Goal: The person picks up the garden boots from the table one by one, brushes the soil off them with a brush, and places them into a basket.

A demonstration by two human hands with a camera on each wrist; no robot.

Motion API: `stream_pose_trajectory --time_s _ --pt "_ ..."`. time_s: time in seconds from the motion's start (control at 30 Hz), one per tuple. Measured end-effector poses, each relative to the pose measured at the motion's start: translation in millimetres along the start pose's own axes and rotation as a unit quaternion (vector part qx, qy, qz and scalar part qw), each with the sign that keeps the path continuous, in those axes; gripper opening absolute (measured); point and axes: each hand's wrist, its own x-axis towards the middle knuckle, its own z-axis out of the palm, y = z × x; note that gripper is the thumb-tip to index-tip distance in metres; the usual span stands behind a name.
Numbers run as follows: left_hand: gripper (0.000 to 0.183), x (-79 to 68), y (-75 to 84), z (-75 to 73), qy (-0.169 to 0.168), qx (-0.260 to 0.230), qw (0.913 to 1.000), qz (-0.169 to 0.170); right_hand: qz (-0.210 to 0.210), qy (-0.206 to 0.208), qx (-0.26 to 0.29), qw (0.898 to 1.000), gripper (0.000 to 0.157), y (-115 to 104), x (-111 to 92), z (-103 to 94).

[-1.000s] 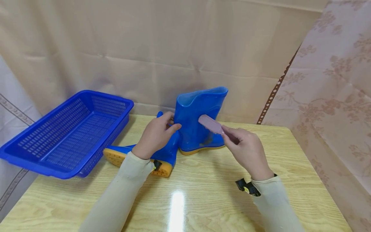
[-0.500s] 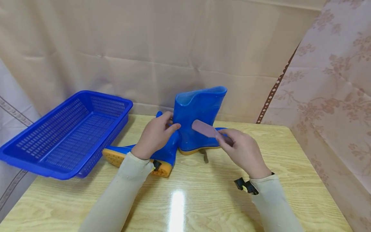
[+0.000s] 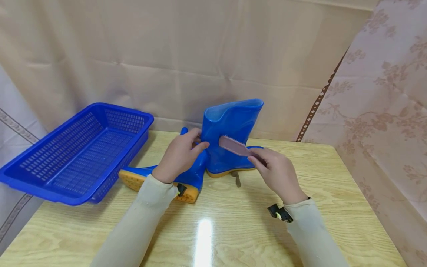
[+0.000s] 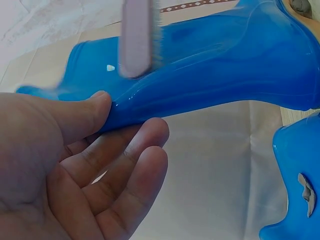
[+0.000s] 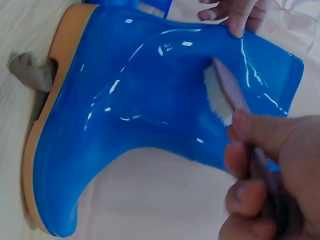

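Observation:
A blue rain boot (image 3: pixel 230 120) with a yellow sole stands upright on the table. My left hand (image 3: pixel 178 155) pinches the edge of its shaft between thumb and fingers. In my right hand (image 3: pixel 278 172) I grip the handle of a pinkish brush (image 3: pixel 233 145), whose white bristles (image 5: pixel 216 97) face the shaft. Whether they touch it is hard to tell. A second blue boot (image 3: pixel 197 170) lies on its side behind my left forearm; a grey-brown smear (image 4: pixel 307 195) shows on it in the left wrist view. One grey-brown clump (image 3: pixel 236 178) sits on the table by the upright boot's sole.
To the left stands a blue plastic basket (image 3: pixel 116 142) with slotted walls, close to the lying boot. A beige curtain (image 3: pixel 186 66) hangs right behind the table (image 3: pixel 240 230). Patterned pink cloth (image 3: pixel 383 122) borders the right side.
The grey-brown clump has dropped from the upright boot's foot onto the table. My right hand has brought the brush left and slightly down, turning its bristles into sight. My left hand stays put.

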Motion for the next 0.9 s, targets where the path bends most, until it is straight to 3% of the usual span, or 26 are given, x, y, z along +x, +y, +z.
stream_pose_trajectory --time_s 0.2,0.3,0.43,0.6,0.7,0.8,0.9 --pt "0.029 1.1 1.4 0.4 -0.002 0.004 0.9999 -0.011 0.118 -0.052 0.008 0.992 0.025 5 -2 -2.8" --pt "0.031 1.0 1.1 0.6 -0.002 0.004 0.9998 -0.018 0.146 -0.078 0.005 0.986 0.024 5 -2 -5.6" --pt "0.033 0.7 1.4 0.9 0.000 0.006 0.9997 -0.024 0.128 -0.085 0.000 0.988 0.022 2 -1 -7.4" --pt "0.034 0.0 2.1 1.0 0.000 0.005 0.9998 -0.018 0.045 -0.072 -0.004 0.996 0.017 -3 0 -5.8" --pt "0.035 -0.2 2.2 0.9 -0.002 0.004 1.0000 -0.008 0.018 -0.062 -0.004 0.998 0.016 -6 0 -3.8" --pt "0.036 -0.2 1.4 1.2 -0.006 0.007 1.0000 0.000 0.033 -0.051 -0.002 0.998 0.016 -7 0 -1.2" --pt "0.036 -0.1 1.0 1.4 -0.007 0.008 0.9999 0.000 0.078 -0.048 -0.007 0.996 0.017 -6 -1 -2.4"
